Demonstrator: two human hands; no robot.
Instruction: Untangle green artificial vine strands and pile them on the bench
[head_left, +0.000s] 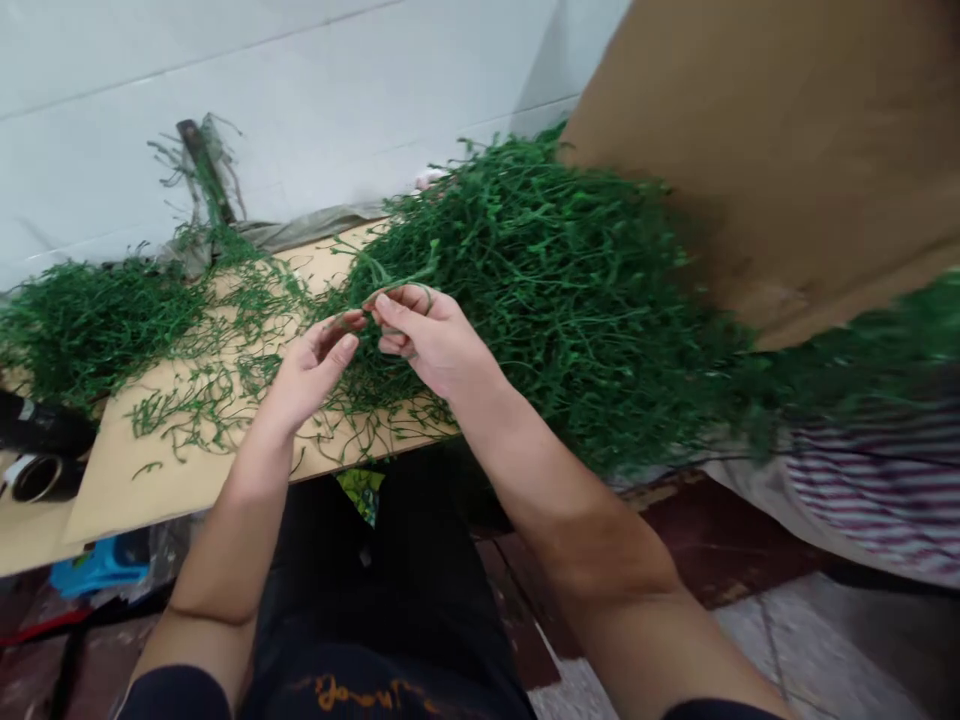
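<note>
My right hand (429, 335) is closed in a pinch on a thin green sprig (401, 280), whose branching tips stick up above the fingers. Close to its fingertips on the left is my left hand (311, 370), with the thumb held apart from the curled fingers. Whether the left fingertips touch the sprig's end, I cannot tell. Behind and to the right of my hands rises a large heap of green sprigs (555, 290). Loose sprigs (202, 405) lie scattered over the tan board (142, 480) beneath the hands.
Another green pile (97, 315) is at the far left. A dark upright stick (202, 165) with stems around it stands by the white wall (300, 110). A large cardboard sheet (787, 150) leans at right. Black rolls (41, 425), a blue object (101, 565) and striped cloth (885, 490) flank the board.
</note>
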